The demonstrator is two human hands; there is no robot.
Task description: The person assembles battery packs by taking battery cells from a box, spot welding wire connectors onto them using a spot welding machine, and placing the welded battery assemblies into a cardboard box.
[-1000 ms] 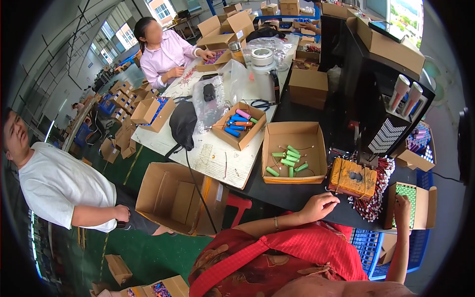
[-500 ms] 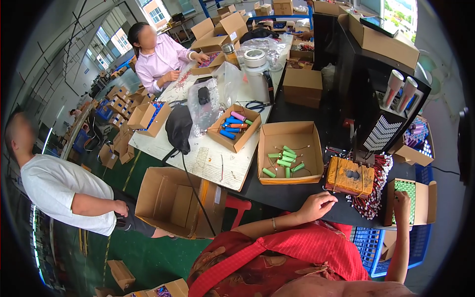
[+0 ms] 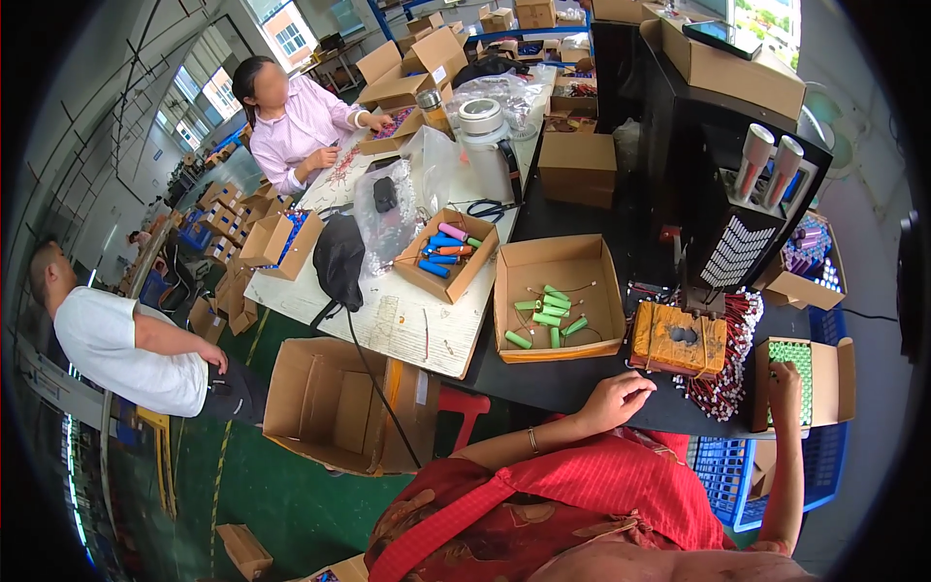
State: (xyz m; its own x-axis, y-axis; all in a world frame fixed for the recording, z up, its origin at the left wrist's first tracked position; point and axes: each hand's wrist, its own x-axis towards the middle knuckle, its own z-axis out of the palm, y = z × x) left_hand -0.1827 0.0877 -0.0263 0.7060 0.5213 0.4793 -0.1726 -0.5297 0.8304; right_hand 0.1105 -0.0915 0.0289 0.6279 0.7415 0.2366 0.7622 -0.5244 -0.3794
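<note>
My left hand (image 3: 621,398) hovers at the near edge of the black bench, fingers loosely bent with nothing visible in them. It is just left of a yellow-orange taped block (image 3: 679,339) on the machine's base. My right hand (image 3: 785,390) reaches into a small cardboard box (image 3: 831,378) packed with green battery cells (image 3: 790,356). Its fingers are closed down at the cells, and their tips are partly hidden. Beside the block lies a bundle of red and black wires with white connectors (image 3: 722,396). Loose green cells with wires (image 3: 555,307) lie in an open cardboard tray (image 3: 504,281).
A black machine (image 3: 722,233) stands behind the block. Blue baskets (image 3: 722,475) sit below the right bench edge. On the white table (image 3: 407,335) are a box of coloured cells (image 3: 475,281) and a metal jug (image 3: 480,121). One co-worker (image 3: 301,126) sits there; another person (image 3: 136,354) stands left.
The view has shifted slightly. The standing person at left has turned and leans differently. My right hand stays at the box of green cells, and my left hand hardly moves.
</note>
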